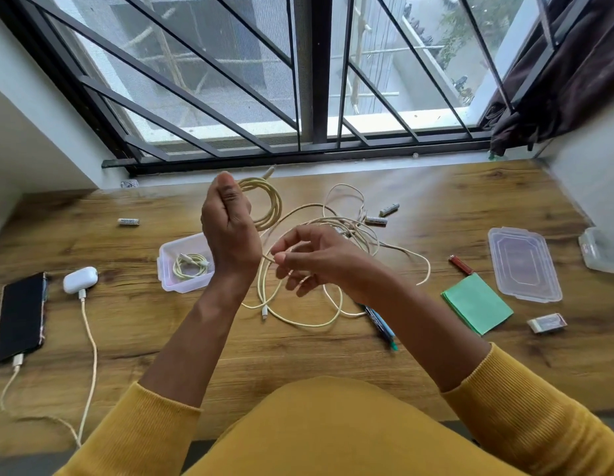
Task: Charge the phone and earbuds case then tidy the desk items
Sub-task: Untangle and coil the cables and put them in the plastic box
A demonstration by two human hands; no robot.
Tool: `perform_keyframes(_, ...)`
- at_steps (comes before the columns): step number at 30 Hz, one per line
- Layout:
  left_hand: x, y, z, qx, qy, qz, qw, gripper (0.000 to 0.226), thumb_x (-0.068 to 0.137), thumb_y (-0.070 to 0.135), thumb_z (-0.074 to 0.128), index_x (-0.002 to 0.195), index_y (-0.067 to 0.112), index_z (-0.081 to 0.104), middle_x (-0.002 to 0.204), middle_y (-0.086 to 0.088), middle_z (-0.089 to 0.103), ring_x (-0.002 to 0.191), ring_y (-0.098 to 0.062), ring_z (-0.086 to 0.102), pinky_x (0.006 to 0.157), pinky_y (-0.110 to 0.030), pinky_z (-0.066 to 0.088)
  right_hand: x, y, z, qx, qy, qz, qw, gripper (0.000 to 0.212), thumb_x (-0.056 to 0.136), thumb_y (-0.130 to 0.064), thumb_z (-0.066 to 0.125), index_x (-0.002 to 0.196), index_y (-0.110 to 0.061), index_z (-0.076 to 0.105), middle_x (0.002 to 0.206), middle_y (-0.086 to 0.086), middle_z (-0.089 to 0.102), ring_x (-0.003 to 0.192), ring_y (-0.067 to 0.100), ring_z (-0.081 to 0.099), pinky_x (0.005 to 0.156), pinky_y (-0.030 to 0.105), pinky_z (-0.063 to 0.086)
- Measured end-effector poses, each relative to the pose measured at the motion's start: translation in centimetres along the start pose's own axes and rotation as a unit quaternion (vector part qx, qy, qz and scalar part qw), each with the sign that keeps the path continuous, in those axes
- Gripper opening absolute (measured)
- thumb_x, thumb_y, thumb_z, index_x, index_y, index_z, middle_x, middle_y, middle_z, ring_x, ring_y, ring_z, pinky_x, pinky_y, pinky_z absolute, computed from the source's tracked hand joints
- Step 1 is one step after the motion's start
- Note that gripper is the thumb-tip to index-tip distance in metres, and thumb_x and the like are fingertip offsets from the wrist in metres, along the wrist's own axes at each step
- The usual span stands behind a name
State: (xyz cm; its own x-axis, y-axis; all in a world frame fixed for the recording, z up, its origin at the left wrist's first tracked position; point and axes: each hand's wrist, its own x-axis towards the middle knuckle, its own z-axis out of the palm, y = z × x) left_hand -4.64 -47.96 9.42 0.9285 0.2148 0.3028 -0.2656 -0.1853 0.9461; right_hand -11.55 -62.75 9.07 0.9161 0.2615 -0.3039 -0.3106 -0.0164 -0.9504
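At the left, we are seeing the phone (20, 317) and earbuds case (80, 279) lying plugged in. Our left hand (230, 228) is gripping the coiled cable (264, 204), raised. Our right hand (312, 261) is pinching the cable's loose run, which is trailing right and downward onto the desk (436, 355).

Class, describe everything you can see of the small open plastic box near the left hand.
The box is a small rectangular tub of translucent white plastic with rounded corners and a side clip, lid off. It sits upright on the wooden desk, right of the earbuds case. A coiled pale cable lies inside. The left hand's wrist hides its right edge.
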Motion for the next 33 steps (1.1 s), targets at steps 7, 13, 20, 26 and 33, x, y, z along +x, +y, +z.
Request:
perform_keyframes(7, 0.2, 0.0, 0.1, -0.083, -0.011, -0.07, 0.994, 0.043, 0.116, 0.035, 0.032, 0.076, 0.022, 0.04, 0.054, 0.015, 0.042, 0.052, -0.007, 0.037, 0.052, -0.03, 0.034, 0.2, -1.5, -1.5, 0.136, 0.058, -0.059, 0.987, 0.003, 0.093, -0.002, 0.074, 0.091, -0.004, 0.073, 0.077, 0.01, 0.066, 0.064, 0.016, 0.061, 0.065, 0.031, 0.062)
perform_keyframes(13, -0.4, -0.5, 0.6, -0.113, -0.006, -0.127, 0.985, 0.046, 0.116, 0.04, 0.033, 0.074, 0.023, 0.04, 0.058, 0.012, 0.04, 0.051, -0.011, 0.032, 0.048, -0.03, 0.025, 0.6, -2.0, -1.0, 0.249, 0.062, -0.1, 0.961, 0.011, 0.098, 0.0, 0.066, 0.108, -0.001, 0.073, 0.089, 0.009, 0.065, 0.083, 0.019, 0.065, 0.084, 0.033, 0.061)
perform_keyframes(20, -0.8, 0.1, 0.8, -0.112, -0.039, -0.074, 0.99, 0.045, 0.113, 0.041, 0.031, 0.073, 0.02, 0.037, 0.065, 0.002, 0.035, 0.054, -0.012, 0.029, 0.047, -0.024, 0.027, 1.3, -1.9, 0.0, 0.236, 0.152, -0.092, 0.955, 0.025, 0.091, -0.002, 0.077, 0.113, 0.002, 0.064, 0.093, 0.017, 0.074, 0.08, 0.027, 0.073, 0.075, 0.035, 0.065)
perform_keyframes(26, -0.8, 0.4, 0.9, -0.114, -0.043, -0.077, 0.989, 0.042, 0.108, 0.046, 0.033, 0.075, 0.021, 0.038, 0.065, 0.003, 0.035, 0.058, -0.015, 0.029, 0.05, -0.029, 0.026, 1.2, -2.4, 0.1, 0.078, 0.186, -0.126, 0.971, 0.014, 0.087, -0.004, 0.081, 0.101, -0.003, 0.078, 0.084, 0.016, 0.074, 0.076, 0.025, 0.069, 0.066, 0.037, 0.058)
perform_keyframes(33, -0.6, 0.3, 1.1, -0.103, -0.048, -0.109, 0.988, 0.043, 0.111, 0.046, 0.034, 0.075, 0.023, 0.041, 0.064, 0.007, 0.038, 0.058, -0.013, 0.033, 0.051, -0.031, 0.027, 1.4, -2.4, 0.4, 0.046, 0.193, -0.16, 0.967, 0.011, 0.091, -0.004, 0.079, 0.102, -0.006, 0.079, 0.086, 0.015, 0.07, 0.079, 0.019, 0.067, 0.064, 0.035, 0.056)
